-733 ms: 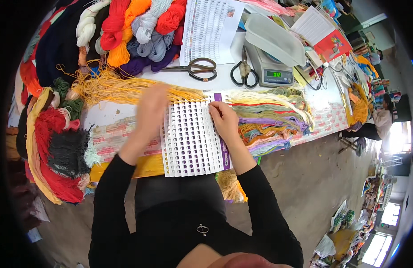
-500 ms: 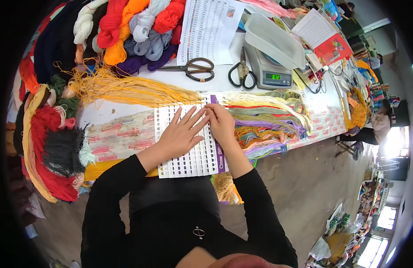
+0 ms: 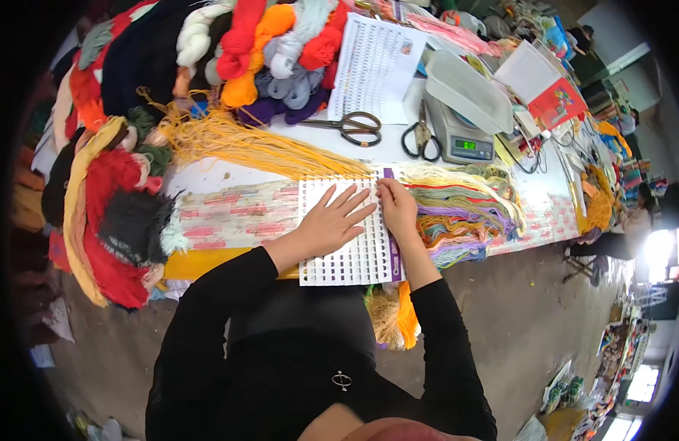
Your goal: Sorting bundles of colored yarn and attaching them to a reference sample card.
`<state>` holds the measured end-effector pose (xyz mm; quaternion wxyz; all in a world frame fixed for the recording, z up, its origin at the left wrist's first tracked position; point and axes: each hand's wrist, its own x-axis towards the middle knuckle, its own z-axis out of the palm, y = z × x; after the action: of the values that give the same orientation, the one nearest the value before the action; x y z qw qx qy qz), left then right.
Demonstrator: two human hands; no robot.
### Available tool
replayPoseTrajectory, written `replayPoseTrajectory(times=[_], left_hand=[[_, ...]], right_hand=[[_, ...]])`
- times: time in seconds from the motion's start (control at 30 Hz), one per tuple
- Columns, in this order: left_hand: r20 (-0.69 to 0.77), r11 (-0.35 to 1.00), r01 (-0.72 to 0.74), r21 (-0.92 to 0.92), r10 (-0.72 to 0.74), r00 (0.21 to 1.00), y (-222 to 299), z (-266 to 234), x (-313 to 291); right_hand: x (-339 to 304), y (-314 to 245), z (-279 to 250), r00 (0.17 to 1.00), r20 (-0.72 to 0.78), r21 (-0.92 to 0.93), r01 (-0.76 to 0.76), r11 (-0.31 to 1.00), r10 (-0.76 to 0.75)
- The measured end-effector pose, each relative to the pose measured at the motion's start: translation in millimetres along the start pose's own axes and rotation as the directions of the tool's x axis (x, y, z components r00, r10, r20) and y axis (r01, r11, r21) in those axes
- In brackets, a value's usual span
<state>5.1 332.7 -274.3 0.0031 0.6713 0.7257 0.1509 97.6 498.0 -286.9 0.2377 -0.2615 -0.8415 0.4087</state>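
Note:
A stack of white perforated cards (image 3: 339,273), with rows of holes and a purple strip (image 3: 395,253) along the right side, lies at the table's front edge. My left hand (image 3: 332,224) rests flat on the cards with its fingers spread. At their upper right, my right hand (image 3: 400,209) has thumb and fingers pinched together beside the purple strip. What the pinch holds is too small to make out. Yellow-orange threads (image 3: 273,147) run leftward from the cards' top edge. Multicoloured thread bundles (image 3: 464,202) lie just right of my right hand.
Black-handled scissors (image 3: 360,131), thread snips (image 3: 422,138) and a digital scale (image 3: 468,140) bearing a clear plastic tray (image 3: 468,92) stand behind the cards. A printed sheet (image 3: 376,66) lies beyond. Yarn skeins (image 3: 240,44) fill the far left. Another person (image 3: 633,220) sits at far right.
My view has shifted, so the table's things appear farther right. The cards look less fanned out, closer together. My left hand stays flat on them and my right hand stays pinched.

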Motion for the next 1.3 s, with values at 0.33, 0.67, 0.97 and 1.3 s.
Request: replayPoseTrajectory(times=[0.33,0.67,0.97,1.3], left_hand=[[-0.093,0.948,0.301,-0.107,-0.311,0.946,-108,-79,-149],[-0.507,0.534,0.687,-0.494,-0.818,0.272,-271,-287,-321],[-0.872,0.584,0.806,0.099,-0.340,0.353,-246,-266,-306],[-0.777,0.788,0.510,-0.345,-0.545,0.315,-262,-307,-344]], right_hand=[[4,29,-8,0.998,0.027,0.204,0.049,0.978,-0.056],[-14,-81,-34,0.997,0.076,0.514,-0.026,0.857,-0.016],[-40,-121,-22,0.913,0.333,0.463,0.058,0.884,-0.234],[-58,-162,-4,0.850,0.432,0.497,0.054,0.866,-0.301]])
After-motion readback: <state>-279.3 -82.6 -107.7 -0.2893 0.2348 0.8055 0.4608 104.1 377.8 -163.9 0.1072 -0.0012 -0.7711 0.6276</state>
